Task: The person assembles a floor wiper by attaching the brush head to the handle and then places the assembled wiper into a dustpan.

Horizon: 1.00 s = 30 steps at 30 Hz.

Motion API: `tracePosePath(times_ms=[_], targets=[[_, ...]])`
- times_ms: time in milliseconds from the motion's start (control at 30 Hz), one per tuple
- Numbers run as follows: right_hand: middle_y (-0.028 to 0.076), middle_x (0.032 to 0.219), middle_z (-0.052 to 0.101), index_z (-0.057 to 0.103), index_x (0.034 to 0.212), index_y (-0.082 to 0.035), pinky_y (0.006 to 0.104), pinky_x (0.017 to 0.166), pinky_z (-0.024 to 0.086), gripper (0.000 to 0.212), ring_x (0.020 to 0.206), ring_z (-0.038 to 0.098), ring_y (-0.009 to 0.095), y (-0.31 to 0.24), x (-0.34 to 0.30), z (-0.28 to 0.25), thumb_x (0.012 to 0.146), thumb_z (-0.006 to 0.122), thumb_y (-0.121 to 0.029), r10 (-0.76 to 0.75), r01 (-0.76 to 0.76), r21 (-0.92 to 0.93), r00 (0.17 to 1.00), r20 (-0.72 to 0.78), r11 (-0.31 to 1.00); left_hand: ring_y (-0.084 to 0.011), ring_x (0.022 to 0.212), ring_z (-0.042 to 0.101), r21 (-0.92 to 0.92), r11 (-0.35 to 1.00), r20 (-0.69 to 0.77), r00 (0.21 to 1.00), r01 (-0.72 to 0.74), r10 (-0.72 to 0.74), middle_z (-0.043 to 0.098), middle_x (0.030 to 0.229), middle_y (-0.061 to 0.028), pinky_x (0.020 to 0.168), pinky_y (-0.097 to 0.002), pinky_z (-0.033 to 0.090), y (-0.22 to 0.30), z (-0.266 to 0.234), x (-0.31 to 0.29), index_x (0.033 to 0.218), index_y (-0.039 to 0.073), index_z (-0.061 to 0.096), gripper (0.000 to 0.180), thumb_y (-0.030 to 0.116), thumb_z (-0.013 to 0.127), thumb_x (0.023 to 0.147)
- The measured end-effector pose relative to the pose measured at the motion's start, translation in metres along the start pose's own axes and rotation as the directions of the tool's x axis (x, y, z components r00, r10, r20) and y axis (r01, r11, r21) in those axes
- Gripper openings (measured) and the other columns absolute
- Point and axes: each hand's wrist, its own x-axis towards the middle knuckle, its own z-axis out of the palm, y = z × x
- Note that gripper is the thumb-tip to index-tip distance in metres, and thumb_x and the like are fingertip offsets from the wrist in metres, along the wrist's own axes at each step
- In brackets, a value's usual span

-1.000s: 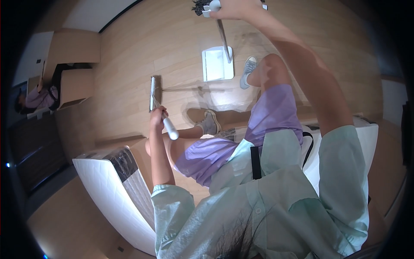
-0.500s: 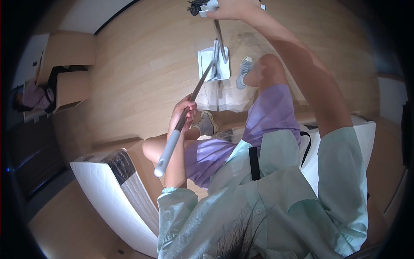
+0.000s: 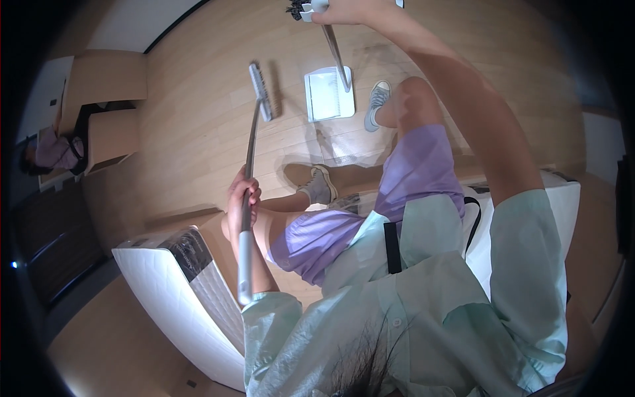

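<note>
A long-handled broom with a grey grip (image 3: 245, 264) is in my left hand (image 3: 245, 202), whose fingers wrap round the pole. Its narrow, light-bristled head (image 3: 260, 91) is left of the dustpan and apart from it, with a shadow beside it. A white dustpan (image 3: 322, 99) with a ribbed strip lies on the floor, its pole rising from its right side. At the top edge, my right hand (image 3: 350, 12) is closed on the upper end of that pole, partly cut off by the frame. Beside that hand, a white piece with dark bristly tufts (image 3: 297, 9) shows; its kind is unclear.
My shoes (image 3: 378, 106) stand on the wooden floor, one just right of the dustpan. A white quilted mattress-like panel (image 3: 172, 298) lies at lower left, another white panel at right. At far left a person (image 3: 56, 149) is near wooden cabinets (image 3: 109, 76).
My left hand has swung left and slightly down with the broom. The broom head has left the dustpan for the floor area at its left. The right hand has moved only slightly.
</note>
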Motion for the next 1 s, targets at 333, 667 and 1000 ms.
tracePosePath(times_ms=[333,667,1000], targets=[[0.017,0.083,0.074,0.077,0.082,-0.008,0.0434,0.073,0.058,0.044,0.081,0.073,0.034,-0.002,0.002,0.005,0.071,0.070,-0.051,-0.013,0.013,-0.043,1.000,0.013,0.999,-0.0181,0.051,0.056,0.254,0.954,-0.184,0.977,0.156,-0.111,0.057,0.067,-0.0075,0.047,-0.0304,0.049,-0.076,0.004,0.076,0.083,0.003,0.056,0.006,0.007,0.057,0.088],[0.017,0.080,0.073,0.076,0.079,-0.008,0.0448,0.069,0.057,0.044,0.078,0.072,0.035,-0.002,0.004,0.008,0.070,0.070,-0.051,-0.018,0.018,-0.025,1.000,-0.021,1.000,-0.0068,0.049,0.046,-0.045,0.963,0.175,0.951,0.266,-0.255,0.048,0.069,0.0005,0.038,-0.0199,0.037,-0.056,0.046,0.041,0.135,0.003,0.044,0.048,0.007,0.056,0.089],[0.017,0.079,0.073,0.075,0.079,-0.007,0.0449,0.068,0.056,0.045,0.076,0.072,0.035,-0.003,0.001,0.005,0.070,0.070,-0.051,-0.017,0.016,-0.023,0.999,-0.029,1.000,-0.0040,0.042,0.040,-0.478,0.831,0.254,0.950,0.285,-0.180,0.043,0.071,-0.0010,0.031,-0.0155,0.035,-0.006,-0.003,-0.037,0.148,-0.001,0.035,0.055,0.001,0.047,0.095]])
